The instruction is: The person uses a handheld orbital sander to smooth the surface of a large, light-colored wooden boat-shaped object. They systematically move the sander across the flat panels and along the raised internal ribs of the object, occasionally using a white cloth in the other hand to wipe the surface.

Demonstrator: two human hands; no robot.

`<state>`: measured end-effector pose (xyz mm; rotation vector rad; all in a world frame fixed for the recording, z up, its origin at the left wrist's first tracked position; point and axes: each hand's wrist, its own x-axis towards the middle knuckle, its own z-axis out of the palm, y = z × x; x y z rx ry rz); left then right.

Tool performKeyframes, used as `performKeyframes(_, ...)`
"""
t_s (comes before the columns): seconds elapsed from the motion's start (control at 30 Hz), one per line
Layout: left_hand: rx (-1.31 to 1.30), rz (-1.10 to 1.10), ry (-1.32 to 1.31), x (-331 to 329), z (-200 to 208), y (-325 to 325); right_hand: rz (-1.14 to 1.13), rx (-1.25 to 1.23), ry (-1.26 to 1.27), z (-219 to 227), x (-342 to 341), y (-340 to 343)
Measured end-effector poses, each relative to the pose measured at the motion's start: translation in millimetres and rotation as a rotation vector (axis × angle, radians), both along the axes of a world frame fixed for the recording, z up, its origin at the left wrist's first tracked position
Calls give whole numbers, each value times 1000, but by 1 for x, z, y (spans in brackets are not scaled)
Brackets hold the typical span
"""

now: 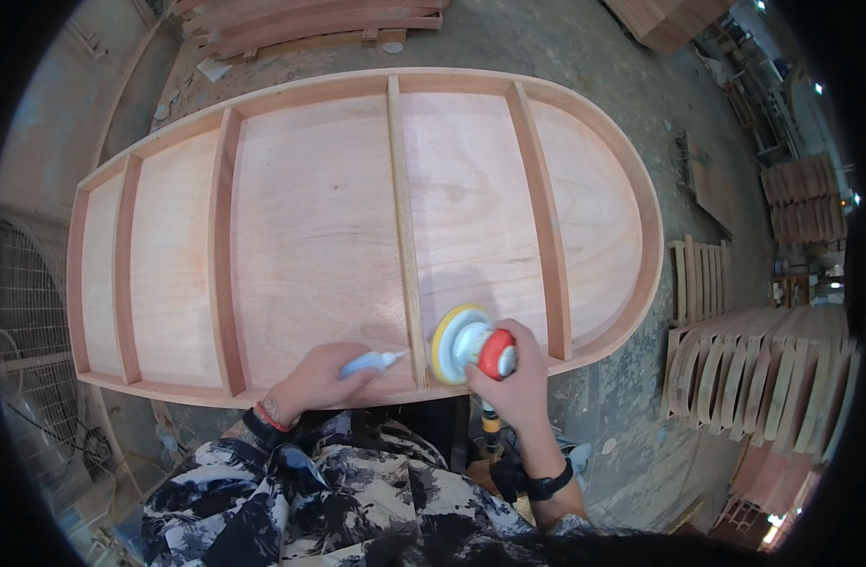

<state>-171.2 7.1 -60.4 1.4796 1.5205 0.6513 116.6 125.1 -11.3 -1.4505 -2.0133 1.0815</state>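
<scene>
Right hand [513, 373] grips the round yellow-padded air sander [466, 342]; left hand [315, 380] pinches a small pale-blue tube [371, 361] against the thin central wooden slat [406, 236]. Best keep that pad flat.

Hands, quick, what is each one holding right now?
Left hand: closed on a small light-blue glue bottle.
Right hand: closed on a round sander.

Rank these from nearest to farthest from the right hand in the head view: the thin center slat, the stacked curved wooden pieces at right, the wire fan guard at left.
From the right hand:
1. Thin center slat, just left.
2. Stacked curved wooden pieces, on the floor, right.
3. Wire fan guard, far left edge.
</scene>
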Motion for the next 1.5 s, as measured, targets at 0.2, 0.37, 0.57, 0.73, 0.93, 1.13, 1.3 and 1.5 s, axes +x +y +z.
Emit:
performKeyframes(0.2, -327, 334, -64, 7, -14, -46, 370, 25, -234, -2, -57, -1)
performKeyframes(0.37, -114, 450, -167, 0, -34, -55, 585, 30, -484, 4, -81, -13)
performKeyframes(0.57, -76, 535, -231, 0, -33, -53, 363, 70, -256, -29, -48, -10)
performKeyframes(0.73, -15, 523, -110, 1, -32, -53, -90, -643, 311, -67, -24, 6)
performKeyframes(0.93, 24, 499, -67, 0, -33, -50, -201, -1190, 613, -91, -9, 27)
performKeyframes(1.13, 38, 510, -87, -1, -38, -54, -224, -1116, 449, -69, -16, 20)
performKeyframes(1.3, 157, 540, -93, 2, -45, -58, -26, -426, 41, -46, -40, -14)
performKeyframes(1.5, -2, 640, -195, 0, -41, -57, 413, 192, -354, -16, -94, -11)
